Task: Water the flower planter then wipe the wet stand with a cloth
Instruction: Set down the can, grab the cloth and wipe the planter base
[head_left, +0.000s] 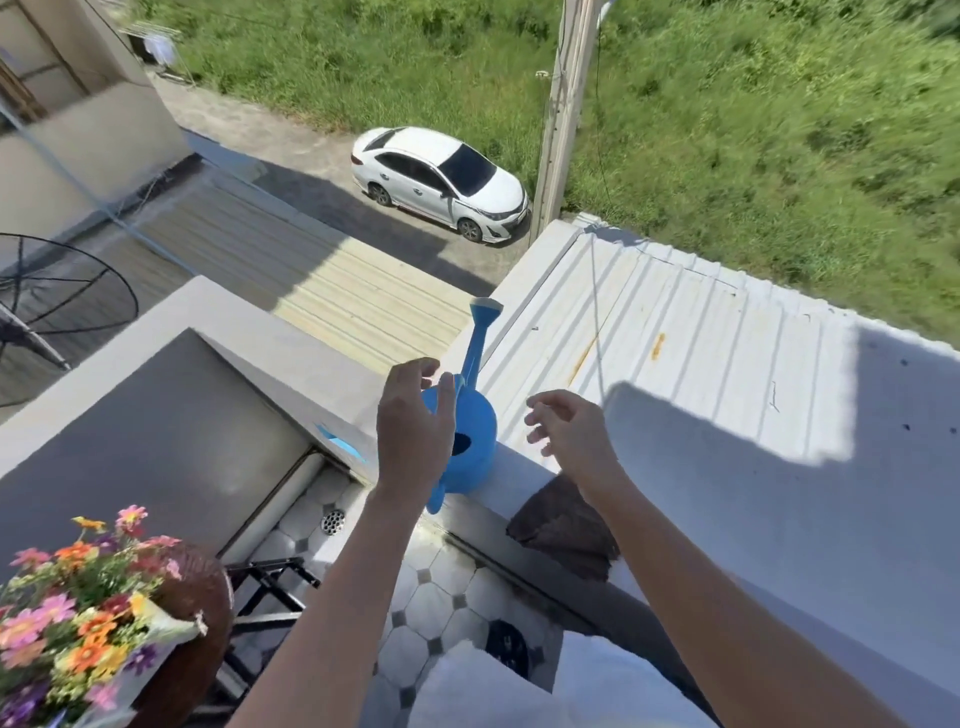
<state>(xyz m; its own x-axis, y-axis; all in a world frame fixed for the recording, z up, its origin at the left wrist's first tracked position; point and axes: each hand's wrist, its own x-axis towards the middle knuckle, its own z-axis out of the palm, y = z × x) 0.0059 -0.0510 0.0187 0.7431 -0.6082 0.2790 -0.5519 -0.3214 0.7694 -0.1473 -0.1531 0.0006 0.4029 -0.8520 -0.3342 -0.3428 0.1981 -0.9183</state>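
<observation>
A blue watering can (470, 439) stands on the white balcony ledge (524, 483), its spout pointing away from me. My left hand (413, 426) hovers open just in front of the can, fingers spread, covering its left side. To the can's right my right hand (569, 428) is open too, a little apart from it. A dark brown cloth (563, 530) lies draped over the ledge beneath my right forearm. The flower planter (98, 608), a brown basket of colourful flowers, sits at the lower left on a black metal stand (270, 587).
Beyond the ledge the drop falls to a white corrugated roof (675, 332) and a street with a white car (441, 182). The balcony floor (431, 592) is tiled, with a drain (333, 520) in its corner. A satellite dish (57, 291) sits at the left.
</observation>
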